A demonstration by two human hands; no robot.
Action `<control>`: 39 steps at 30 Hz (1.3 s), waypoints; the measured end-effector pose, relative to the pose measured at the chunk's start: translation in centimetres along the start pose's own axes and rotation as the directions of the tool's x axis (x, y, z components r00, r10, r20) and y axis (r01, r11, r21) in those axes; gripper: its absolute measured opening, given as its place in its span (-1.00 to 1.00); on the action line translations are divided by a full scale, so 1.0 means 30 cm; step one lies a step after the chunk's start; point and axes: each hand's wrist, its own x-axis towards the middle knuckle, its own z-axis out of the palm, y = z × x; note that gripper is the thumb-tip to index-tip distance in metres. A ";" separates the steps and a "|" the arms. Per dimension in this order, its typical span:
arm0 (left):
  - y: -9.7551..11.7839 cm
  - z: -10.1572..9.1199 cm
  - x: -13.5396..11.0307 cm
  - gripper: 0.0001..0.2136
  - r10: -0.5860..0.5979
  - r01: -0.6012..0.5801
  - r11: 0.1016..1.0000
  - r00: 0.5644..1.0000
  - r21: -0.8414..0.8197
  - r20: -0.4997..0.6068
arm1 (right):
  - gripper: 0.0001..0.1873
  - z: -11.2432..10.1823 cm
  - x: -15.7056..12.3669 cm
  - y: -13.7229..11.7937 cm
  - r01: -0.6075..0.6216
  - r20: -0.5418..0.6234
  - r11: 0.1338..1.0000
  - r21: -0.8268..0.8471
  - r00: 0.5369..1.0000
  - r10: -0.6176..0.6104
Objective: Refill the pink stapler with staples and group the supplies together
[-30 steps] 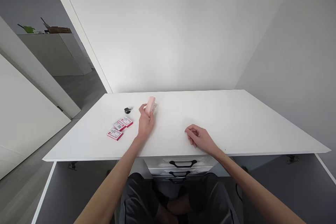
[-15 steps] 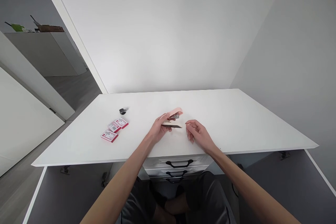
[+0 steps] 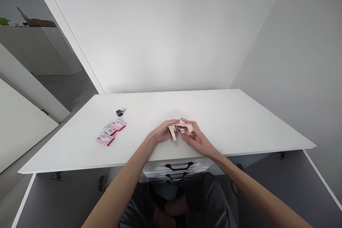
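A pale pink stapler (image 3: 179, 128) is held between both hands above the middle front of the white table (image 3: 240, 121). It hangs open, with a bit of its metal inside showing. My left hand (image 3: 162, 136) grips its left end with curled fingers. My right hand (image 3: 196, 137) closes round its right end from the other side. Three small red-and-white boxes (image 3: 110, 132) lie on the table to the left, well apart from my hands.
A small black-and-silver object (image 3: 120, 112) sits behind the boxes at the back left. Drawers with black handles (image 3: 178, 166) are under the table's front edge, above my legs. Walls close in behind and to the right; a doorway opens at left.
My left hand carried the stapler from the left part of the table to the middle. My right hand came up from resting on the table and took hold of its other end.
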 end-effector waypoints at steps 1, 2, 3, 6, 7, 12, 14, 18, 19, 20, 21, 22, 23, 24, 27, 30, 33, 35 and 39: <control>0.002 0.002 0.004 -0.72 -0.009 0.009 1.000 1.000 0.012 0.007 | -0.36 0.002 0.000 -0.001 0.008 0.002 1.000 -0.013 1.000 -0.008; 0.004 0.005 0.006 -0.73 -0.018 0.018 0.999 1.000 0.029 0.019 | -0.37 0.004 0.000 -0.003 0.015 0.000 1.000 -0.022 1.000 -0.015; 0.006 0.010 0.007 -0.73 -0.024 0.023 0.999 0.999 0.048 0.034 | -0.38 0.006 0.001 -0.006 0.023 -0.003 0.999 -0.029 1.000 -0.023; 0.012 0.025 0.003 -0.72 -0.020 0.015 0.997 0.998 0.070 0.066 | -0.48 0.012 0.002 -0.015 0.064 -0.009 0.997 -0.044 0.998 -0.065; 0.012 0.030 0.000 -0.70 -0.007 0.004 0.999 0.998 0.054 0.059 | -0.53 0.013 0.003 -0.016 0.082 -0.013 0.995 -0.050 0.996 -0.083; -0.012 0.050 -0.006 -0.56 0.118 -0.119 0.993 0.993 -0.027 -0.019 | -0.57 0.019 0.006 0.007 -0.002 -0.088 1.000 -0.008 0.996 0.001; -0.032 0.061 -0.003 -0.51 0.210 -0.211 0.978 0.974 0.004 -0.083 | -0.53 0.019 0.007 0.023 -0.050 -0.160 0.998 0.026 0.986 0.054; -0.066 0.084 -0.004 -0.50 0.404 -0.372 0.911 0.892 0.179 -0.202 | -0.55 0.017 0.011 0.042 -0.042 -0.298 0.999 0.014 0.954 0.044; -0.070 0.088 -0.009 -0.51 0.444 -0.396 0.888 0.869 0.234 -0.217 | -0.56 0.016 0.013 0.043 -0.045 -0.311 0.999 0.004 0.949 0.044; -0.073 0.092 -0.015 -0.52 0.479 -0.411 0.865 0.848 0.288 -0.227 | -0.56 0.016 0.014 0.043 -0.053 -0.317 0.999 -0.004 0.947 0.048; -0.073 0.095 -0.023 -0.53 0.511 -0.422 0.840 0.827 0.342 -0.235 | -0.56 0.016 0.015 0.042 -0.063 -0.316 0.998 -0.009 0.947 0.057; -0.073 0.098 -0.032 -0.54 0.540 -0.426 0.813 0.806 0.397 -0.241 | -0.56 0.016 0.015 0.040 -0.072 -0.312 0.997 -0.012 0.948 0.065; -0.071 0.100 -0.042 -0.55 0.569 -0.428 0.783 0.786 0.452 -0.241 | -0.56 0.016 0.015 0.038 -0.080 -0.307 0.997 -0.016 0.949 0.072; -0.069 0.102 -0.052 -0.56 0.599 -0.430 0.747 0.766 0.507 -0.233 | -0.55 0.016 0.015 0.037 -0.086 -0.303 0.996 -0.021 0.950 0.075; -0.064 0.104 -0.080 -0.55 0.679 -0.449 0.633 0.713 0.630 -0.174 | -0.55 0.016 0.015 0.034 -0.096 -0.306 0.994 -0.044 0.949 0.078; -0.058 0.100 -0.104 -0.58 0.720 -0.458 0.549 0.683 0.699 -0.118 | -0.54 0.016 0.013 0.031 -0.117 -0.318 0.989 -0.088 0.944 0.083; -0.054 0.092 -0.117 -0.62 0.726 -0.441 0.489 0.684 0.753 -0.071 | -0.52 0.014 0.010 0.027 -0.136 -0.332 0.980 -0.143 0.940 0.082; -0.055 0.086 -0.118 -0.63 0.716 -0.414 0.470 0.696 0.780 -0.062 | -0.49 0.012 0.007 0.026 -0.145 -0.351 0.973 -0.181 0.934 0.074; -0.062 0.079 -0.108 -0.63 0.710 -0.357 0.443 0.700 0.822 -0.078 | -0.47 0.008 0.001 0.036 -0.171 -0.420 0.950 -0.260 0.906 0.048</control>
